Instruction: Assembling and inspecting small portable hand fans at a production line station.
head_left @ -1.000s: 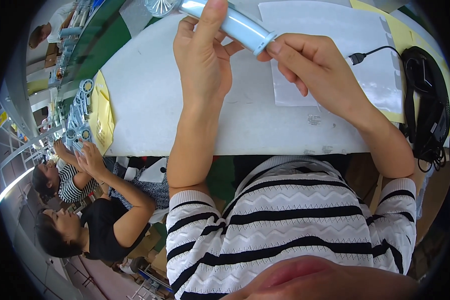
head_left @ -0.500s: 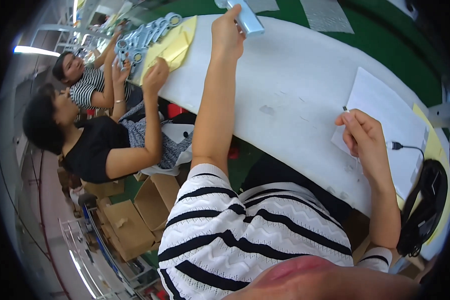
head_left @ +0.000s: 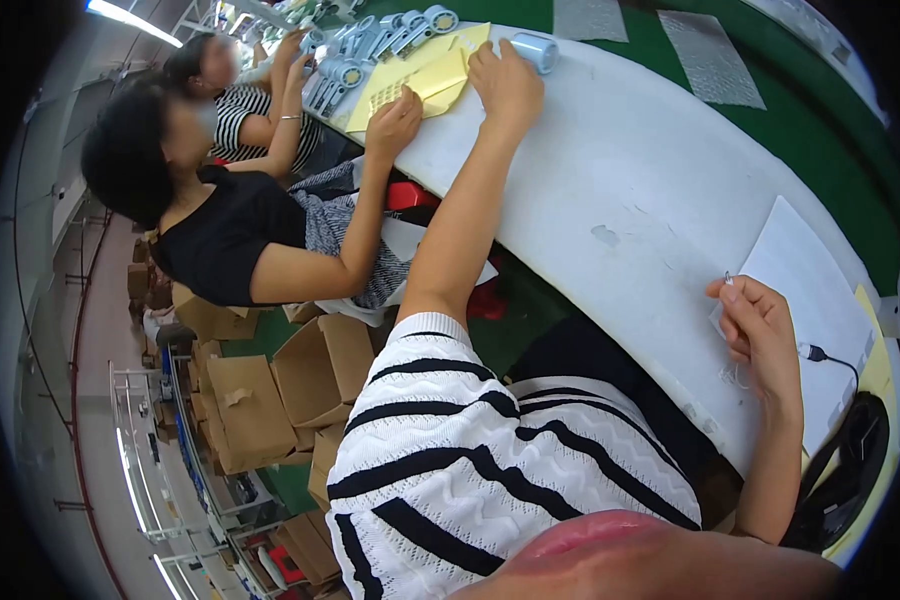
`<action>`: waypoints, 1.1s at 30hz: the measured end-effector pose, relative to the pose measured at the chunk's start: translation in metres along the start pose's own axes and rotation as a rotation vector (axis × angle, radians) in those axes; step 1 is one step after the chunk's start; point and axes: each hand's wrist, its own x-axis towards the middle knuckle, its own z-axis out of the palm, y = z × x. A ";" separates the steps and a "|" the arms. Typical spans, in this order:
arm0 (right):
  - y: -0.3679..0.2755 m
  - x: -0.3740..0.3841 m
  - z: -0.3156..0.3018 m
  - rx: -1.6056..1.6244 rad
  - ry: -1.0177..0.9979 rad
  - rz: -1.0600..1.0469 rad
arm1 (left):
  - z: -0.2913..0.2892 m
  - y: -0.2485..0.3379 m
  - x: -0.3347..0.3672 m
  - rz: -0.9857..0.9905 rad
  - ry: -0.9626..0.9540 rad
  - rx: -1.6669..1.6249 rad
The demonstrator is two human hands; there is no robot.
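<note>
My left hand point(head_left: 507, 88) is stretched far out over the table, its fingers bent downward beside a light-blue cylindrical device point(head_left: 537, 52). Its fingertips are partly hidden, so I cannot tell whether they grip anything. Near the table's right side, my right hand point(head_left: 762, 325) pinches a small metal-tipped cable plug point(head_left: 729, 280) between thumb and fingers. A thin white cable point(head_left: 735, 375) hangs below that hand. Beside the wrist, a white connector joins a black plug point(head_left: 817, 353) with a black lead.
Yellow sheets point(head_left: 440, 80) and several light-blue devices point(head_left: 395, 38) lie at the table's far left. A co-worker in black point(head_left: 220, 245) sits there, one hand point(head_left: 395, 122) at the sheets. White paper point(head_left: 775, 260) and a black bag-like item point(head_left: 855, 470) lie right; cardboard boxes point(head_left: 250, 410) stand at left.
My left hand has moved from holding up the light-blue device to low beside the yellow sheets. The view has shifted left. My right hand keeps its pinch on the plug.
</note>
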 end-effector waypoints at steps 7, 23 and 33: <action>-0.014 0.004 -0.018 0.122 -0.093 0.027 | -0.051 0.129 0.012 0.468 -0.172 -0.507; 0.027 0.011 -0.048 0.159 -0.140 -0.101 | 0.020 0.563 -0.051 0.395 -1.140 -0.924; 0.032 0.010 -0.057 0.073 -0.152 -0.183 | 0.010 0.468 -0.039 -0.336 -1.305 -1.459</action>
